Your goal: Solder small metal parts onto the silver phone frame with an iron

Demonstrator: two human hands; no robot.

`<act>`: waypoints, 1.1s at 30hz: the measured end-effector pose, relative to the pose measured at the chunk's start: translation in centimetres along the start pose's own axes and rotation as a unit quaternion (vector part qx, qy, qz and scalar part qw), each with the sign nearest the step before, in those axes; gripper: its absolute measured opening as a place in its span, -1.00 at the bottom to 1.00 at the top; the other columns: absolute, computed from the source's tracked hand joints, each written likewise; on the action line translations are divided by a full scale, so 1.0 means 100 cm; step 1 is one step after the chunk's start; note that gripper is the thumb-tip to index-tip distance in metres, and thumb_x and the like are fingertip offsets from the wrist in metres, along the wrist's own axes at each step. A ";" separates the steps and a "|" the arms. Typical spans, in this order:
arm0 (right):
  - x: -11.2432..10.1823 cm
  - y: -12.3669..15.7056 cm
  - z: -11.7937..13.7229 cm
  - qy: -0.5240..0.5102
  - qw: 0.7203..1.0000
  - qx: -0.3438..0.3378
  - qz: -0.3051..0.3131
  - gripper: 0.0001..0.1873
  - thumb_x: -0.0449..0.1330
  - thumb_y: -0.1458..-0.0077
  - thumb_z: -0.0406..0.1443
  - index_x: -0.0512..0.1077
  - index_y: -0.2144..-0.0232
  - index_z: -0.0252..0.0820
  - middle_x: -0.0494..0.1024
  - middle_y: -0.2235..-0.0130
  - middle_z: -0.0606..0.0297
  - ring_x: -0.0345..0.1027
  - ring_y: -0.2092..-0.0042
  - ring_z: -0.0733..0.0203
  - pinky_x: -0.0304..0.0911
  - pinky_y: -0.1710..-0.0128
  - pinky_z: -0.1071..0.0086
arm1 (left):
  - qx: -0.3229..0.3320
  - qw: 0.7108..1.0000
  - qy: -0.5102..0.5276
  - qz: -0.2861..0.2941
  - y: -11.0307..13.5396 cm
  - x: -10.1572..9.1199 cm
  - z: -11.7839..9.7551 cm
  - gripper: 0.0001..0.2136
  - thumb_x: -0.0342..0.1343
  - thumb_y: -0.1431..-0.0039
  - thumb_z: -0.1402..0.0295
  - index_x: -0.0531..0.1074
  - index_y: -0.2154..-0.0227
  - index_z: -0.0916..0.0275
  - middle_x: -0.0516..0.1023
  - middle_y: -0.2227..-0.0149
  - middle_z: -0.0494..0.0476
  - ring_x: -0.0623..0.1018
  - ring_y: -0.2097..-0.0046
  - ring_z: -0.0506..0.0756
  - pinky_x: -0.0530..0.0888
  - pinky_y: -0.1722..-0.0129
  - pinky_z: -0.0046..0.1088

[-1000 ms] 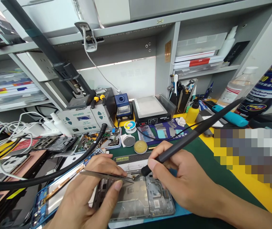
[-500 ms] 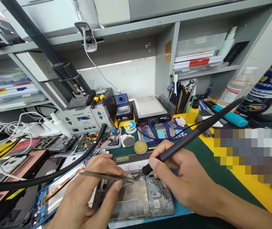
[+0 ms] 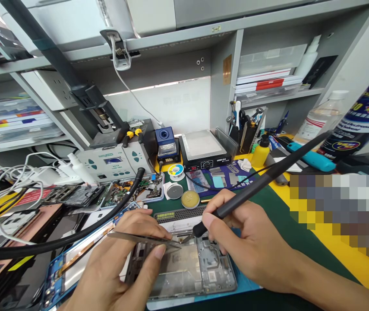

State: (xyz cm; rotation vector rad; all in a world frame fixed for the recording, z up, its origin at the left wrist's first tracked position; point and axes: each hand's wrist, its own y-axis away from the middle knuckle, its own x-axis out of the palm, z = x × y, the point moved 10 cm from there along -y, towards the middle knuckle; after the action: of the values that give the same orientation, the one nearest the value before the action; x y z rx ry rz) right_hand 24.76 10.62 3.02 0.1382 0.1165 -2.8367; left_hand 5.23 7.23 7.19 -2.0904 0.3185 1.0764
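My left hand [image 3: 129,255] pinches a pair of metal tweezers [image 3: 139,238], their tips over the upper part of a phone frame [image 3: 184,268]. In my right hand [image 3: 245,237] is a soldering iron [image 3: 262,183] with a thick black handle, held like a pen. Its metal tip [image 3: 189,237] comes close to the tweezer tips at a small part on the frame; whether they touch I cannot tell. The grey phone frame lies flat on a light blue pad, and my left hand covers its left side.
Left of my hands lie a blue phone frame [image 3: 74,255] and a black hose [image 3: 83,239]. Behind stand a flux tin [image 3: 190,199], a solder spool [image 3: 175,171], a hot plate [image 3: 203,149] and a grey hot-air station [image 3: 116,164]. A yellow bottle [image 3: 260,153] is back right.
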 end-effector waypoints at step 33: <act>0.002 0.001 -0.002 -0.004 1.000 0.001 0.002 -0.79 0.31 -0.41 -0.18 0.38 0.26 -0.02 0.29 0.46 0.52 0.18 0.49 0.25 0.11 0.48 0.34 | 0.002 1.000 -0.001 0.001 0.000 0.001 0.000 -0.73 0.12 -0.48 0.52 0.47 -0.06 -0.01 0.68 0.05 -0.06 0.66 -0.10 0.02 0.50 -0.35 -0.46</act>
State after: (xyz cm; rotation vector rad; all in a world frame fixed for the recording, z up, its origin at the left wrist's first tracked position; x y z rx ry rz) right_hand 24.64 10.51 2.81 0.1283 0.1128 -2.8336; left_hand 5.30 7.21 7.11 -2.0854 0.3223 1.0771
